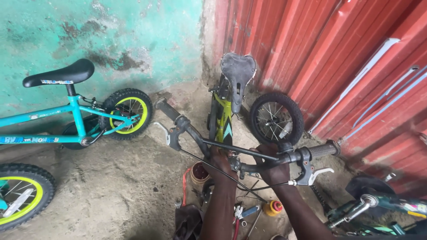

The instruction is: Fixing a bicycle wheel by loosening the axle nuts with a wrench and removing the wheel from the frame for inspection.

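left hand point(221, 161) + right hand point(272, 165): fingers clamped on black steel handlebar point(249, 153) of small yellow-green kids' bike point(227, 118) on concrete floor point(111, 186) | step: bar alignment/stem work | next: needs firm steady grip

To your left a teal children's bicycle point(66, 120) is leaning by the stained green wall point(111, 40), its black saddle point(60, 74) pointing left. Red corrugated sheeting point(338, 58) is running along your right, and a loose small spoked wheel point(276, 118) is standing against it.
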